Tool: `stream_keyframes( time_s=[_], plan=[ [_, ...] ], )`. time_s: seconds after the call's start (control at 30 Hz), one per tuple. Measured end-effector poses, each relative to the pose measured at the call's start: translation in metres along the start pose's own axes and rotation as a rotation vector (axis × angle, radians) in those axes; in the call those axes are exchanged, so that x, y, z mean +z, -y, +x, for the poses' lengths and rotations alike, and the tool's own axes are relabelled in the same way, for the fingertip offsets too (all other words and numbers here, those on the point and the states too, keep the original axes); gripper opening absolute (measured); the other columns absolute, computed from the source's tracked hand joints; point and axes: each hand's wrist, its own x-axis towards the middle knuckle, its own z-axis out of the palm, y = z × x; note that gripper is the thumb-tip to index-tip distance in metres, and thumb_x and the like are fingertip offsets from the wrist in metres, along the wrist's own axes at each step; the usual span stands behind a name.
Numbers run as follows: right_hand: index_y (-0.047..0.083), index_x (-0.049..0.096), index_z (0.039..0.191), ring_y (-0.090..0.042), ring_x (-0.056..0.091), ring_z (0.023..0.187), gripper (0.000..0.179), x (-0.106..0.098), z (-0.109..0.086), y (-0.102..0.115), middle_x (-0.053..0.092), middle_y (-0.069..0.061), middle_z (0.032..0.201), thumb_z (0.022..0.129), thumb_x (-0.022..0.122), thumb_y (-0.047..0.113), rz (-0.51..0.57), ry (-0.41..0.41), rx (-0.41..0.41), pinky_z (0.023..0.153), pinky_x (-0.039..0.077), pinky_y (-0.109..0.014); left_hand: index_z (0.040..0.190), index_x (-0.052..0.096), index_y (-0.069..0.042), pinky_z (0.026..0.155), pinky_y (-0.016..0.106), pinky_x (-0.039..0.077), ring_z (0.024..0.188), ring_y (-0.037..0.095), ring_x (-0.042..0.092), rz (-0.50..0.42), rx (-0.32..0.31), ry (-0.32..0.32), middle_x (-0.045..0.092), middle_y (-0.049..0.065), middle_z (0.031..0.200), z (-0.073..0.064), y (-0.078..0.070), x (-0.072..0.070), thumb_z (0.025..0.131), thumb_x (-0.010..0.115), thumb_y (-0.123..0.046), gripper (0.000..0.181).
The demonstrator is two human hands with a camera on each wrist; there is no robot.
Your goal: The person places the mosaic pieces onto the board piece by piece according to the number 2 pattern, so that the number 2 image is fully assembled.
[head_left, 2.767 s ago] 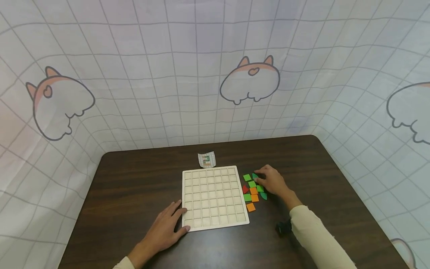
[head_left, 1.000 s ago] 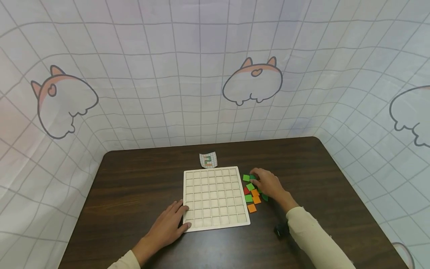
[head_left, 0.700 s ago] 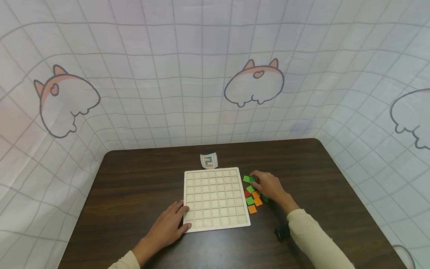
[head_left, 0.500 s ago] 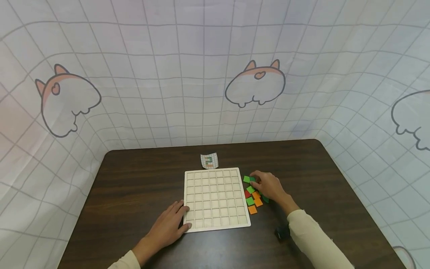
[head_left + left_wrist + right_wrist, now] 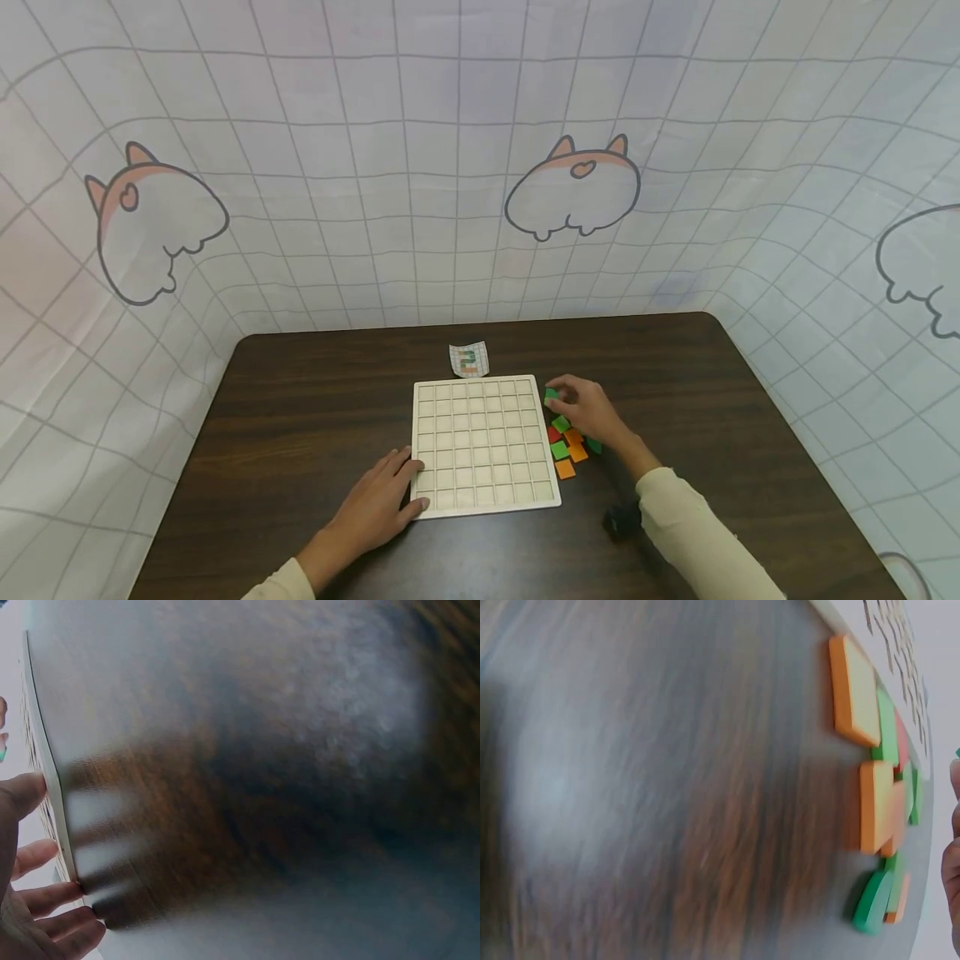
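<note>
Right of centre in the head view, the right hand (image 5: 590, 410) has a dark green piece (image 5: 552, 392) pinched between thumb and finger, just beside the upper right edge of the white gridded board (image 5: 480, 446). Compared with half a second ago, that hand and its piece sit a bit farther left, and the light green square that shows next to it in the earlier frame is now hard to make out. Below the hand, the rest of the pile looks about the same: a red piece (image 5: 553, 434), orange squares (image 5: 565, 469), more light green squares (image 5: 559, 450) and a dark green leaf shape (image 5: 594, 446), partly overlapping in view. Left hand (image 5: 371, 510) hasn't budged: fingers fairly straight, touching the board's lower left edge. The little pattern sheet (image 5: 468, 360) is also still just above the board, on the dark table (image 5: 322, 392).
</note>
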Motion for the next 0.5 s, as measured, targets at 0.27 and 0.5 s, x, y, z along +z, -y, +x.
stream_keyframes(
  time_s=[0.27,0.5],
  plan=[
    [0.001,0.065,0.125,-0.011,0.048,0.058,0.033,0.009,0.005,0.012,0.064,-0.01,0.096,0.097,0.068,0.017,0.12,0.075,0.023,0.052,0.042,-0.026,0.131,0.059,-0.013,0.104,0.059,0.044,0.136,0.045,0.047,0.004,0.004,-0.006,0.05,0.022,0.148,0.001,-0.001,-0.001,0.092,0.072,-0.041,0.05],
    [0.003,0.065,0.125,-0.012,0.049,0.05,0.03,0.019,0.009,0.015,0.064,-0.011,0.094,0.097,0.067,0.014,0.222,0.124,0.067,0.049,0.045,-0.027,0.131,0.058,-0.013,0.104,0.059,0.044,0.137,0.044,0.047,0.0,0.008,-0.005,0.05,0.021,0.148,-0.001,0.0,0.0,0.092,0.072,-0.042,0.051]
  ],
)
